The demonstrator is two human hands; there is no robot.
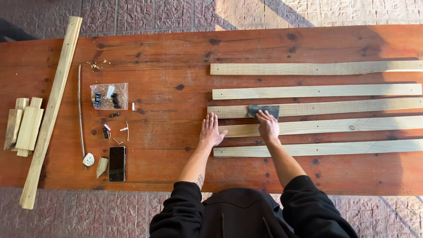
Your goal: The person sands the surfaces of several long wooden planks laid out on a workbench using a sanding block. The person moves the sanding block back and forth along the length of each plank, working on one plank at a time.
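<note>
The right hand (267, 124) presses a dark grey sanding pad (263, 110) down on the third wooden slat (352, 107) from the top, near that slat's left end, right of the frame's centre; its grip is fingers laid forward over the pad's lower edge, pinning it flat rather than pinching it. The left hand (211, 131) lies just to the left, palm down with fingers spread and pointing up the frame, holding nothing; it rests on the red-brown worktop (176, 57) with its thumb side touching the left end of the fourth slat (335, 126). Both forearms reach up from black sleeves at the bottom centre, the left one bare to the elbow. Five pale slats lie side by side across the right half, running off the right edge: the top slat (308, 68), the second slat (317, 91), the two already named, and the lowest slat (317, 149) under the right wrist. In the left-centre, a small clear plastic bag (109, 96) of square shape holds dark and white small parts, with a few loose bits scattered just below it. Lower down lies a black smartphone (116, 163), screen dark, beside a small wooden wedge (102, 166) and a whitish lump (88, 159). A thin stick (80, 114) runs upright left of the bag. A long pale plank (52, 110) slants along the far left, and short wood blocks (24, 127) are stacked beside it at the left edge.
</note>
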